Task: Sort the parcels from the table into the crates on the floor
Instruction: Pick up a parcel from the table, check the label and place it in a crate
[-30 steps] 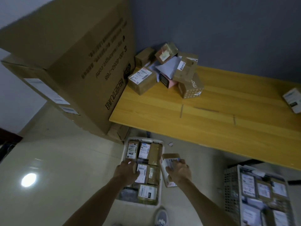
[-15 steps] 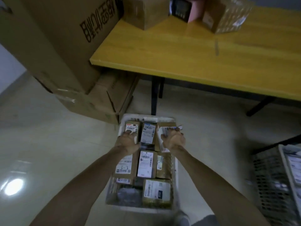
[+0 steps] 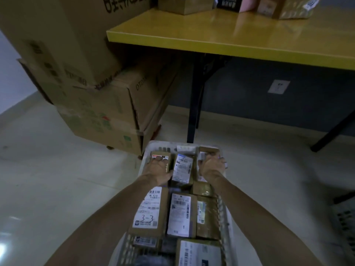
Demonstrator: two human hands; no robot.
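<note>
A white crate (image 3: 228, 214) stands on the floor below me, packed with several brown labelled parcels. My right hand (image 3: 212, 167) grips a small brown parcel (image 3: 208, 151) at the crate's far right corner. My left hand (image 3: 158, 170) rests on another labelled parcel (image 3: 160, 155) at the far left of the crate, fingers curled over it. A parcel with a white label (image 3: 182, 167) lies between my hands. More parcels (image 3: 284, 6) sit on the yellow table (image 3: 230, 37) above.
Large stacked cardboard boxes (image 3: 99, 104) stand left of the crate. A black table leg (image 3: 194, 114) rises just behind the crate. Part of a second crate (image 3: 345, 217) shows at the right edge. Pale floor lies to the left.
I have bent lower over the crate. My right hand has carried the small parcel down into the crate's far right corner, while my left hand stays on the far left parcel.
</note>
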